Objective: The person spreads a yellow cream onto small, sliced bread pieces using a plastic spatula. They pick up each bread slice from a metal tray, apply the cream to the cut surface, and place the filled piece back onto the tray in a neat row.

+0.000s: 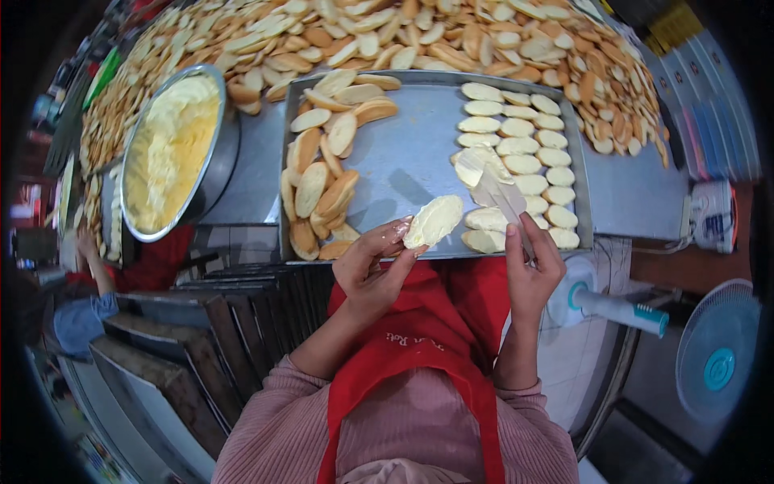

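Between the fingers of my left hand [378, 260] is an oval bread slice [433, 222], its upper face coated with pale cream. My right hand [535, 260] grips a spatula [507, 196] whose blade carries a lump of cream [478, 166]; the blade hangs over the coated slices on the right. Both hands are at the near edge of a metal tray [417, 109]. Rows of cream-coated slices [520, 145] fill the tray's right side. Plain bread slices [329, 175] lie piled along its left side. The spatula hides part of the rows beneath it.
A steel bowl [233, 163] of cream stands left of the tray. Behind spreads a large heap of bread slices [393, 36]. Upright trays [199, 327] stand at lower left, beside another person's arm [100, 266]. A fan [716, 363] is at right.
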Available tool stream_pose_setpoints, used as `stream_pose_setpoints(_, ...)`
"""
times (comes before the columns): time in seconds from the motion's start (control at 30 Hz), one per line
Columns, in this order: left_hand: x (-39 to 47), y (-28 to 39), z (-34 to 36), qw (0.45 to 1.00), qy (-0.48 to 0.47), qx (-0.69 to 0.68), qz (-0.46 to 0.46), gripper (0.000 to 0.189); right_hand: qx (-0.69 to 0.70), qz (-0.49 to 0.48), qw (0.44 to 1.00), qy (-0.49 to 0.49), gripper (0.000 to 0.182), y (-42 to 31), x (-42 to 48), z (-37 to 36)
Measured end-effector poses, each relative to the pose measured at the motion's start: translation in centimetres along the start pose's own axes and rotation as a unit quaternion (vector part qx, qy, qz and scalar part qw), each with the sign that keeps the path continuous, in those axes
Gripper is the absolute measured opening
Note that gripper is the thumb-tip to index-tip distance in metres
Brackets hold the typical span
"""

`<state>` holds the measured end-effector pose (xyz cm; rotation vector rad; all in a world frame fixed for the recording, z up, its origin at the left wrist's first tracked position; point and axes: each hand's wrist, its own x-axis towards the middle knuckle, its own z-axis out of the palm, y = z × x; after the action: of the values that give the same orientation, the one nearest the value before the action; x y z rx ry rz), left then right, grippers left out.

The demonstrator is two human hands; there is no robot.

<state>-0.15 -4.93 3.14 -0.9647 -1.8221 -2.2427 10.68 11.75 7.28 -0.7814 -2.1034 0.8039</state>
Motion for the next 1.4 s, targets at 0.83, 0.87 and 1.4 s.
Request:
stream_pose_setpoints(0.83, -3.4, 4.7, -4.6, 0.973, 0.163, 0.151, -0.066, 0.034, 0.131, -0.033, 0.976, -0.173, 0.018, -3.3, -0.2, 6.1)
stream_pose_setpoints(0.87, -3.2, 4.5, -4.3, 0.974, 0.164, 0.138, -0.075, 0.034, 0.134, -0.036, 0.976, -0.168, 0.019, -3.0, -0.2, 5.5)
stream_pose_setpoints(1.4, -0.1, 0.7, 2.0, 0.996, 0.003, -0.001, -0.089, 0.033, 0.021, 0.025, 0.999, 0.001, 0.019, 1.7, -0.8, -0.2)
